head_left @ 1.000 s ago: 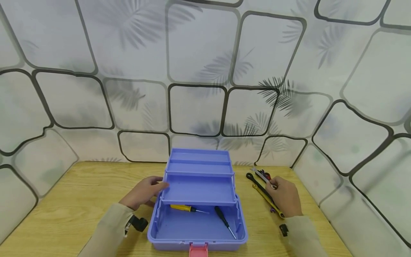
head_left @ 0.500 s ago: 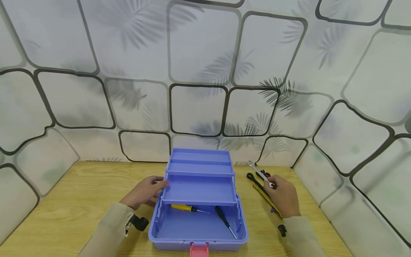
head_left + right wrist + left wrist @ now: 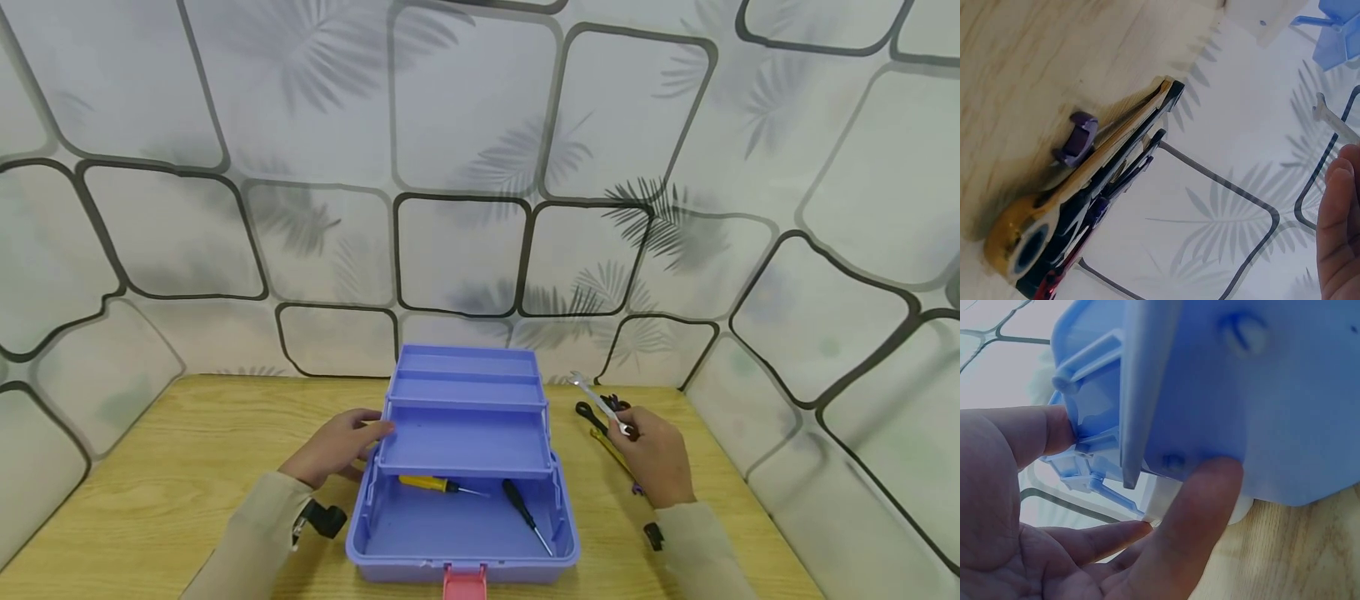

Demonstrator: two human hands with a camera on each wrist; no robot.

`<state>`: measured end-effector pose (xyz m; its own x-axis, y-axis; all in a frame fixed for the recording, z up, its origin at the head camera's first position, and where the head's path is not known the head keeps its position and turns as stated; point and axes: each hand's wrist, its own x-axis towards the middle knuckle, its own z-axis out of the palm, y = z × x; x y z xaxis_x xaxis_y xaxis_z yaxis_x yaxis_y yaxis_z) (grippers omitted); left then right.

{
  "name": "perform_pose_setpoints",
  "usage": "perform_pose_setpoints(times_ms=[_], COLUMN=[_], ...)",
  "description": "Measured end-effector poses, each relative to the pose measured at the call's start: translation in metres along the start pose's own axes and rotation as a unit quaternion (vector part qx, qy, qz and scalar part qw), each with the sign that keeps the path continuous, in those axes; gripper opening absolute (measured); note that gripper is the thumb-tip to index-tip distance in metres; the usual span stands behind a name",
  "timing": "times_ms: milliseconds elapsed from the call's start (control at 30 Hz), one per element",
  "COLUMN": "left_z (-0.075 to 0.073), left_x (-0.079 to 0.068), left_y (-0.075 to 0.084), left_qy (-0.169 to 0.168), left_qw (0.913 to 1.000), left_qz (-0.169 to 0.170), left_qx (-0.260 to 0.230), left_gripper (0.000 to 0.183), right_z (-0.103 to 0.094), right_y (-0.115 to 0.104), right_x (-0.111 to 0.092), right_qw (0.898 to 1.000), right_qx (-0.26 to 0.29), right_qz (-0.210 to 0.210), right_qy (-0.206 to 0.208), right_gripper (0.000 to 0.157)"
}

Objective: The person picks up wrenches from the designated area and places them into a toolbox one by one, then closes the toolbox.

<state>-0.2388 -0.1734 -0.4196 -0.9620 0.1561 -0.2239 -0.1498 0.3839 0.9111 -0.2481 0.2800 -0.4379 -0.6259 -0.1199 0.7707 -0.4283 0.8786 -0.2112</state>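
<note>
A silver wrench [image 3: 596,398] is pinched in my right hand [image 3: 658,458], raised over the other wrenches; its open end [image 3: 1320,107] shows at the right edge of the right wrist view. My left hand [image 3: 330,450] holds the left side of the purple-blue toolbox [image 3: 405,573], thumb on the tray's edge and other fingers along the outside. In the left wrist view a finger [image 3: 1210,487] touches the box wall. The toolbox stands open, its tiered trays [image 3: 465,437] raised. Inside the bottom lie a yellow-handled screwdriver [image 3: 423,483] and a black-handled screwdriver [image 3: 517,500].
Right of the toolbox lie a black wrench [image 3: 587,412], a gold wrench [image 3: 609,447] and a purple-ended wrench [image 3: 1077,139], with a red piece [image 3: 1050,284] beside them. A pink latch [image 3: 465,583] hangs at the toolbox front. Patterned walls close in the wooden table [image 3: 225,450].
My right hand has lifted the silver wrench off the pile and moved slightly left, toward the toolbox. The left hand and the toolbox stay in place.
</note>
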Motion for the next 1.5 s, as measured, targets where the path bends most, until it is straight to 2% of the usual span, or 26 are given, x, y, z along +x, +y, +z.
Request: perform_pose_setpoints(times_ms=[600, 800, 1033, 1500], left_z=[0.005, 0.005, 0.005, 0.005], left_x=[0.001, 0.002, 0.004, 0.003], left_y=[0.001, 0.0, -0.002, -0.001], left_qy=[0.008, 0.009, 0.01, 0.006], left_qw=[0.9998, 0.9998, 0.9998, 0.9998], left_qz=[0.007, 0.007, 0.007, 0.012], left_qx=[-0.019, -0.016, -0.013, -0.015], left_gripper=[0.071, 0.072, 0.073, 0.072], right_z=[0.002, 0.003, 0.002, 0.0], right_y=[-0.003, -0.003, -0.006, -0.013], right_x=[0.0, 0.001, 0.001, 0.004], right_qw=[1.0, 1.0, 0.999, 0.998], right_qx=[0.012, 0.012, 0.021, 0.025], right_qz=[-0.013, -0.029, -0.029, -0.063], right_qy=[-0.001, 0.006, 0.007, 0.017], right_gripper=[0.012, 0.012, 0.012, 0.015])
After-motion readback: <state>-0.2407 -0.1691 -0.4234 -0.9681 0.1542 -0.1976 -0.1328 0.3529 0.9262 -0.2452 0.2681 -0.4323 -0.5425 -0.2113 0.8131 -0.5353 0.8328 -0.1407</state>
